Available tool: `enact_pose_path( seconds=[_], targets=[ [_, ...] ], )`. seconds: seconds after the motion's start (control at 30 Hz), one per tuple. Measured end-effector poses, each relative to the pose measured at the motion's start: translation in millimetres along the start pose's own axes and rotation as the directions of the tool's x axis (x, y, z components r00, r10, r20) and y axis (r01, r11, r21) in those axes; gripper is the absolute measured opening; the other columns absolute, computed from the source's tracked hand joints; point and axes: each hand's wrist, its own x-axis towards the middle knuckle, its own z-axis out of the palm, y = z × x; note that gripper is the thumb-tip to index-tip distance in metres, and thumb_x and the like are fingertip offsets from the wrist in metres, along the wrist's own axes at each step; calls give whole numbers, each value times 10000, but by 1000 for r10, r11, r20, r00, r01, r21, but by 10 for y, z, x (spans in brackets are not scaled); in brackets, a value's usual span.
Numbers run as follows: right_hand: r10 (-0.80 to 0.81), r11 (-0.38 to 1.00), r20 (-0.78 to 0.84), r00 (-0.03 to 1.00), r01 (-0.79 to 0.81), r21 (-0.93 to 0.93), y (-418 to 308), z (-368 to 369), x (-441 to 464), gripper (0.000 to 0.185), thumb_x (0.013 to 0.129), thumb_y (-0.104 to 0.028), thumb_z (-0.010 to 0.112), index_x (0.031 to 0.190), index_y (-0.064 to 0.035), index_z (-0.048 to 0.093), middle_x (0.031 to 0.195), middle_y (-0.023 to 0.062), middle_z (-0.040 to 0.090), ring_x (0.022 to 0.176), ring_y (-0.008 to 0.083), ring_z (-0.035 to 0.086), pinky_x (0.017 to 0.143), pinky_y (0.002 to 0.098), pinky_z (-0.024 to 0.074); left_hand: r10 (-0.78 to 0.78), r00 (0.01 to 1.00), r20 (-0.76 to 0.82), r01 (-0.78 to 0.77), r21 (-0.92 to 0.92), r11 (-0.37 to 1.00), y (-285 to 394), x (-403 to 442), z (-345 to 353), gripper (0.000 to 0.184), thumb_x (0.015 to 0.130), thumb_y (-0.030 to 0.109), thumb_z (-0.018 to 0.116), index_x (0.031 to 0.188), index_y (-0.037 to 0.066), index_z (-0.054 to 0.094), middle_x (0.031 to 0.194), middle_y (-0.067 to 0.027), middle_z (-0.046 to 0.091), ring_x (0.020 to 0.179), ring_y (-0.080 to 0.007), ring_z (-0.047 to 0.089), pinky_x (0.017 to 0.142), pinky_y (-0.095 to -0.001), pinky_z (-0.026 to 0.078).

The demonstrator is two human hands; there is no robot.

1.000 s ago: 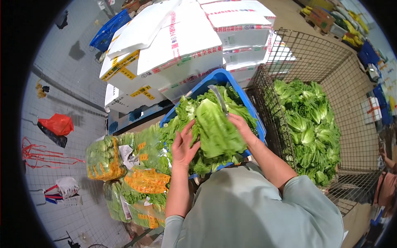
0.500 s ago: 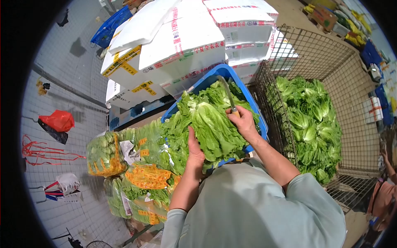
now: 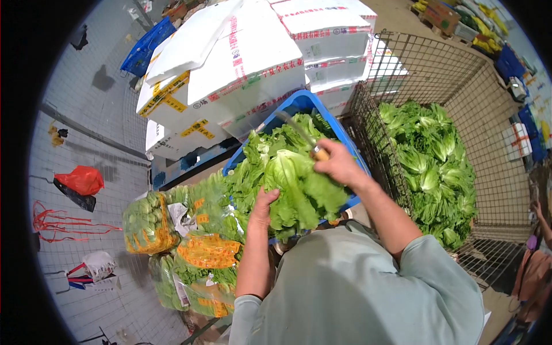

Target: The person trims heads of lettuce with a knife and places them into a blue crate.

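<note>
My right hand is closed round the wooden handle of a knife, its curved blade pointing up and left over the leaves. Beneath it lies a large green lettuce head, with blurred leaves on its right side. My left hand grips the lettuce from the left; the thumb shows and the other fingers are tucked behind leaves. The head rests over a blue crate heaped with more lettuce.
To the right, a wire cage holds a pile of lettuce. Bagged greens are stacked on the left. White foam boxes stand beyond the crate. Another person's arm appears at the right edge.
The knife's blade has swung to the left and lower. My left hand has shifted slightly left and down, its thumb now bent onto the lettuce, whose right leaves have moved.
</note>
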Motion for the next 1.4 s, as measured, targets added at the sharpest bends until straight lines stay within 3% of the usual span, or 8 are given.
enact_pose_path(
  seconds=[0.2,0.43,0.53,0.7,0.83,1.0,1.17,1.4],
  targets=[
    [91,994,169,981,-99,40,-441,-672,15,207,637,-22,621,836,-49,570,762,-31,529,691,86,480,629,221,392,-142,949,280,47,322,946,307,-182,-431,825,621,308,755,1324,-20,473,1266,-102,567,1165,-225,529,1023,-344,371],
    [-203,837,-175,963,78,-542,-155,-199,314,244,740,-171,654,888,12,588,691,115,586,638,184,556,613,356,458,-43,999,-15,40,-172,984,-18,-147,-738,686,774,353,716,1328,34,468,1249,-122,573,1115,-247,568,969,-386,450],
    [-123,985,-160,979,100,-143,129,162,266,188,760,-178,665,811,-19,579,643,23,519,567,120,494,520,296,405,-15,1000,-20,9,-249,968,-18,-99,-496,678,819,393,684,1338,26,449,1280,-120,550,1137,-244,555,968,-383,450],
    [-50,996,-41,998,46,-77,154,586,19,269,739,-190,710,907,-16,592,711,15,533,649,106,497,592,271,427,44,999,-29,-42,75,996,-55,-29,-366,741,857,523,607,1378,41,393,1340,-109,498,1213,-246,491,1019,-382,398],
    [-68,958,-108,992,35,-284,127,682,1,331,700,-160,688,985,-29,584,846,193,636,734,348,608,674,404,479,117,987,-109,-70,360,930,-78,5,-197,1141,667,617,754,1438,-43,234,1386,-151,432,1275,-242,401,1070,-349,286],
    [98,970,47,994,-85,-227,169,320,100,266,703,-138,633,943,-28,601,787,158,624,696,276,595,648,376,477,212,974,-73,-99,710,698,149,-113,-126,935,660,507,806,1328,-30,432,1238,-135,561,1146,-217,506,1009,-331,356],
    [154,972,47,987,-143,-186,-165,-341,245,248,688,-100,627,921,-16,638,744,42,600,674,140,545,620,308,449,69,995,77,-103,695,712,322,-202,-505,814,651,347,842,1291,-17,496,1203,-79,587,1103,-176,533,978,-297,387],
    [-435,760,-151,888,272,-590,123,-28,313,263,729,-181,680,916,-9,613,835,145,591,739,276,595,652,376,477,-38,996,79,-2,448,894,212,-228,-680,979,603,443,857,1354,-22,436,1294,-80,538,1179,-185,503,1026,-305,353]
  ],
)
